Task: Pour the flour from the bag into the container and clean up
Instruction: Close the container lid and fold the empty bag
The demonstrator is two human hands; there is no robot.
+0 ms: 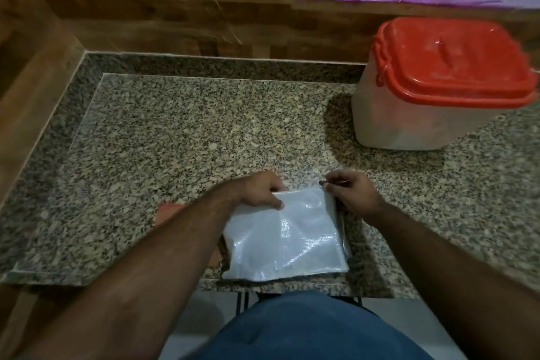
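Both hands' fingers on bag

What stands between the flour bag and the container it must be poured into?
The red lid is on the container, covering its mouth. The counter between the bag and the container is bare. Both hands grip the bag's far edge.

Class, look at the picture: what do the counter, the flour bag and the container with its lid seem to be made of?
Counter: speckled stone, probably polished granite.
Flour bag: thin glossy plastic, judging by its shiny crinkles.
Container: cloudy translucent plastic.
Lid: smooth red plastic with a moulded rim.
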